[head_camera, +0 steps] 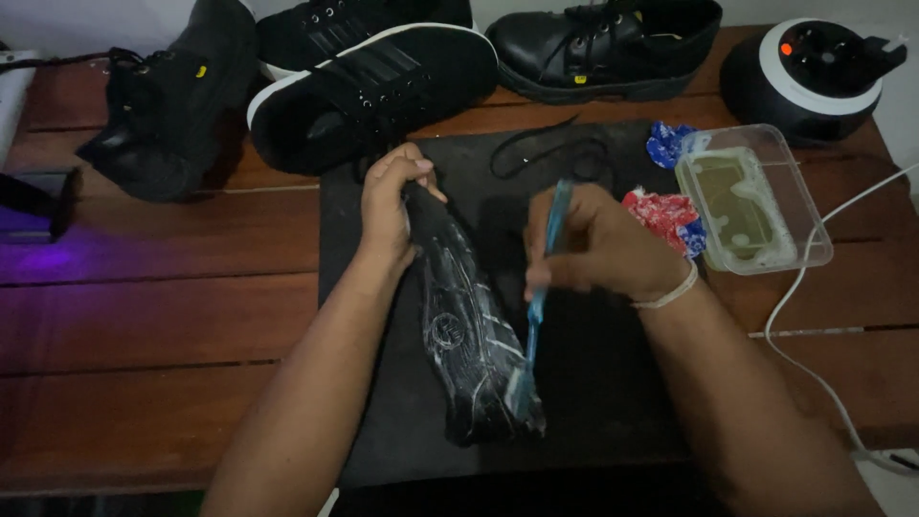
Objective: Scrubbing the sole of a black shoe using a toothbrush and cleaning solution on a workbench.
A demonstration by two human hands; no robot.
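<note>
A wooden table (pixel 144 316) carries a black mat (pixel 593 383). On it, sole up, a black shoe (pixel 469 335) is scrubbed near its toe with a blue toothbrush (pixel 538 297), gripped in the right hand (pixel 598 244). Short, light strokes would serve best. The heel is clamped by the left hand (pixel 388 206). Beyond, a tub of water (pixel 751 201) and other shoes (pixel 373 81) are set.

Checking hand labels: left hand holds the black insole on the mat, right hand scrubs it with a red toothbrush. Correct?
One error: the toothbrush is blue, not red. The head view shows the right hand gripping its blue handle, bristle end down on the black insole, which the left hand holds at its top end over the black mat. The rest stands.
</note>
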